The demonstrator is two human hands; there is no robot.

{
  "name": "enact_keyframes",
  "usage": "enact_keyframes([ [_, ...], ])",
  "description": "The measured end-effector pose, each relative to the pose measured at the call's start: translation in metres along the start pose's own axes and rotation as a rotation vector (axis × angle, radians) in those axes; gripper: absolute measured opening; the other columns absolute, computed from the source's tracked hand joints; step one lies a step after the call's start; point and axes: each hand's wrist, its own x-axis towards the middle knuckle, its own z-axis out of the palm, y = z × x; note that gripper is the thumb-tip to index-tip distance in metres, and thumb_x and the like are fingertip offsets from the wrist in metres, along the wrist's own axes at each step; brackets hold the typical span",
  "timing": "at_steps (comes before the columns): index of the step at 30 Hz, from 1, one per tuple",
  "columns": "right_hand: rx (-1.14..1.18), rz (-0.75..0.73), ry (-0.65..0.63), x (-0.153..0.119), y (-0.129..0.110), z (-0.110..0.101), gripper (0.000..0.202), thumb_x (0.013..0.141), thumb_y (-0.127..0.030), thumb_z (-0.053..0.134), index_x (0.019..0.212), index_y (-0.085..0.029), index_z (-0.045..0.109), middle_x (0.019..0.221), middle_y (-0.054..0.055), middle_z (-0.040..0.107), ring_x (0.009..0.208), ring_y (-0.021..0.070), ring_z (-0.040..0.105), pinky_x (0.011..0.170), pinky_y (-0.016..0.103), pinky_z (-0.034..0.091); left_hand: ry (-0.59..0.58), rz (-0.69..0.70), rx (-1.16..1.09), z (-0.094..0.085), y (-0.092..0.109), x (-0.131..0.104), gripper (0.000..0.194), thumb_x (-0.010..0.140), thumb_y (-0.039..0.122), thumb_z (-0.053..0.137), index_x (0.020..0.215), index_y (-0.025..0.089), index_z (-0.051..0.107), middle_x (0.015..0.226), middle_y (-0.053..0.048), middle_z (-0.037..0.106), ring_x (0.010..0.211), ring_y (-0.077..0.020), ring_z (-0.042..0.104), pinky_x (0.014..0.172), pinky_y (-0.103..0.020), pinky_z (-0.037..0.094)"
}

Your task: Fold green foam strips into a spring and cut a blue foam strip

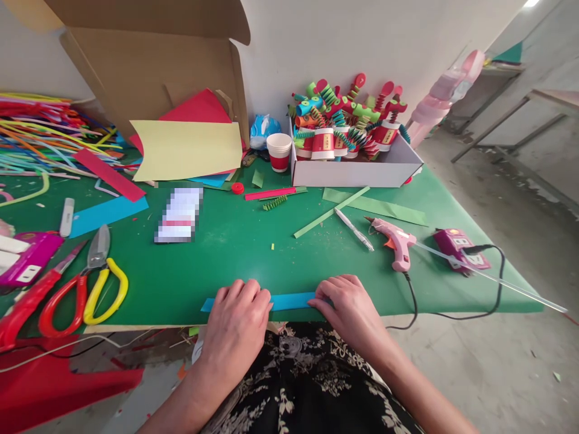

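Observation:
A narrow strip of blue paper (293, 301) lies along the front edge of the green table. My left hand (239, 316) rests over its left part, fingers curled down and closed on it; a short blue end shows beyond the knuckles. At the strip's right end, the thumb and fingers of my right hand (346, 306) pinch the paper. The fingertips of both hands are partly hidden. Beyond my right hand lies a pink hot glue gun (394, 241) with a clear glue stick in its back. A white pen (354, 229) and a light green paper strip (332, 211) are nearby.
Red-handled scissors (63, 301) and yellow-and-red pliers (106, 289) lie at left. A pixelated phone (180, 214) is mid-table. Behind stand stacked paper cups (279, 152) and a white box (353, 173) of paper-cup figures. A purple power socket (461, 250), with a cord, sits at right.

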Motion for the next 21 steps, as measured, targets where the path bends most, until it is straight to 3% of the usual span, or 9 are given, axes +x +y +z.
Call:
enact_keyframes([
  [9,-0.016,0.07,-0.054,0.0039,-0.0013,-0.0011,0.021,0.091,-0.032,0.06,0.073,-0.02,0.057,0.072,-0.001,0.066,0.068,0.0153,0.057,0.076,0.03,0.032,-0.166,-0.042,0.016,-0.0067,0.0004,0.0056,0.021,0.091,0.016,0.047,0.074,0.02,0.059,0.081,-0.005,0.057,0.078,-0.0218,0.05,0.068,-0.034,0.034],
  [21,0.005,0.086,-0.062,0.0059,-0.0006,-0.0009,0.021,0.086,-0.03,0.065,0.071,-0.021,0.055,0.069,-0.002,0.065,0.066,0.015,0.055,0.074,0.03,0.031,-0.208,-0.027,0.011,-0.0071,-0.0026,0.007,0.021,0.092,0.019,0.047,0.074,0.02,0.058,0.079,-0.004,0.057,0.079,-0.0225,0.049,0.068,-0.035,0.033],
])
